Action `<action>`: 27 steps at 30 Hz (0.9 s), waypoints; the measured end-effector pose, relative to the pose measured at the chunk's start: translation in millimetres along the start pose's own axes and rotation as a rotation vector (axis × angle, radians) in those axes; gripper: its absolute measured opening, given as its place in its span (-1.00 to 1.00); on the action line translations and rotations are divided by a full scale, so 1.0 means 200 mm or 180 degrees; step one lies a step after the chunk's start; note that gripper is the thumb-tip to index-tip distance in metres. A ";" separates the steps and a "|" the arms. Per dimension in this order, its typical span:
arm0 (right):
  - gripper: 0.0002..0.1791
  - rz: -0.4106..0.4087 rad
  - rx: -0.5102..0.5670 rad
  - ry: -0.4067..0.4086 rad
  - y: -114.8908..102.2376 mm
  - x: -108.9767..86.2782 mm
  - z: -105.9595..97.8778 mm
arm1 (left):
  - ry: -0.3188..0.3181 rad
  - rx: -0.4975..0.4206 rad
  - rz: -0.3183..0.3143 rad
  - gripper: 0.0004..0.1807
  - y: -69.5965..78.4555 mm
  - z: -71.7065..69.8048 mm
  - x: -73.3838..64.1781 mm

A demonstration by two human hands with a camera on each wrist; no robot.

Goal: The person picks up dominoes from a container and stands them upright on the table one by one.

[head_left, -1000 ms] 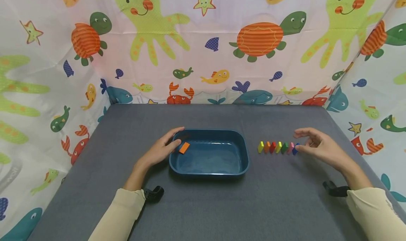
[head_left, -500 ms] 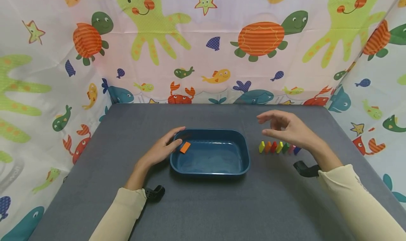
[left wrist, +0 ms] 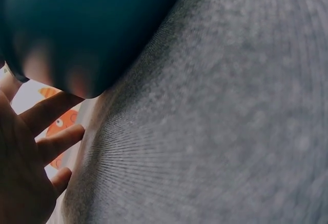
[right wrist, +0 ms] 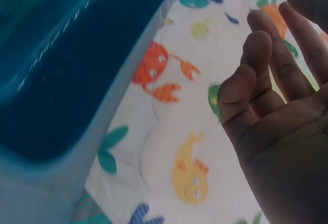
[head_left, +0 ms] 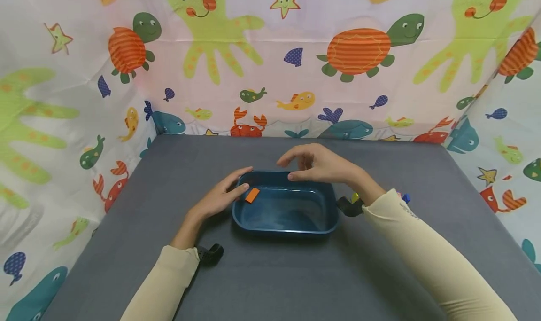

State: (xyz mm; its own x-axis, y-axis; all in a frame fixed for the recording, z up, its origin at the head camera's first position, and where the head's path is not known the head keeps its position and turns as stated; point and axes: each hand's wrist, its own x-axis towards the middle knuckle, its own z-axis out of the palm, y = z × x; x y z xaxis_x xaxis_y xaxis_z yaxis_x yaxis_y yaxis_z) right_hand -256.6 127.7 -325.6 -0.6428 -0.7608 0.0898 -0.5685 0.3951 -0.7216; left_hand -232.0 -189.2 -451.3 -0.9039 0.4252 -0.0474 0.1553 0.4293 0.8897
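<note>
A dark blue rectangular dish (head_left: 285,230) stands on the grey table, and a small orange domino (head_left: 252,195) lies inside near its left end. My left hand (head_left: 220,194) rests at that end, thumb over the rim and straight fingers along the outside. In the left wrist view, fingers (left wrist: 59,144) spread loosely beside the dish wall. Above the dish's back rim hovers my right hand (head_left: 319,163), thumb apart from its bent fingers; the right wrist view shows nothing in the palm. Behind the right wrist, a yellow domino (head_left: 354,197) and a blue domino (head_left: 406,198) peek out; others are hidden.
Grey cloth covers the table (head_left: 270,278). A white curtain (head_left: 270,53) printed with sea animals surrounds its back and sides. Black camera mounts sit on the left wrist (head_left: 210,254) and right wrist (head_left: 351,207).
My right hand has moved left from the right end of the domino row to over the dish, and its forearm now covers most of that row. The left hand stays at the dish.
</note>
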 end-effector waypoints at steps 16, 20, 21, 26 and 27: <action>-0.59 0.0170 0.0048 -0.0860 0.10 0.29 0.29 | -0.0063 -0.0161 0.0039 -0.37 -0.02 -0.04 -0.02; -0.57 0.0088 -0.0081 -0.0910 0.11 0.33 0.34 | -0.0083 -0.0182 0.0077 -0.36 -0.02 -0.05 -0.02; -0.57 0.0070 -0.0126 -0.0913 0.11 0.33 0.36 | -0.0089 -0.0189 0.0102 -0.36 -0.02 -0.05 -0.03; -0.54 0.0021 -0.0271 -0.0962 0.14 0.35 0.41 | -0.0113 -0.0228 0.0181 -0.35 -0.03 -0.05 -0.02; -0.53 0.0032 -0.0271 -0.0975 0.14 0.36 0.42 | -0.0116 -0.0225 0.0175 -0.35 -0.03 -0.05 -0.02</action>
State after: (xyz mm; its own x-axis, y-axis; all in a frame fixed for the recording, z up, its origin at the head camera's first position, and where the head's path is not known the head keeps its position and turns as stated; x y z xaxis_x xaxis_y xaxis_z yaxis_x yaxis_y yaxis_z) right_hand -276.0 41.8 -397.4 -0.4714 -0.8712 -0.1373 -0.6122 0.4353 -0.6601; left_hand -232.8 -202.5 -451.2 -0.8795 0.4757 -0.0128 0.1747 0.3479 0.9211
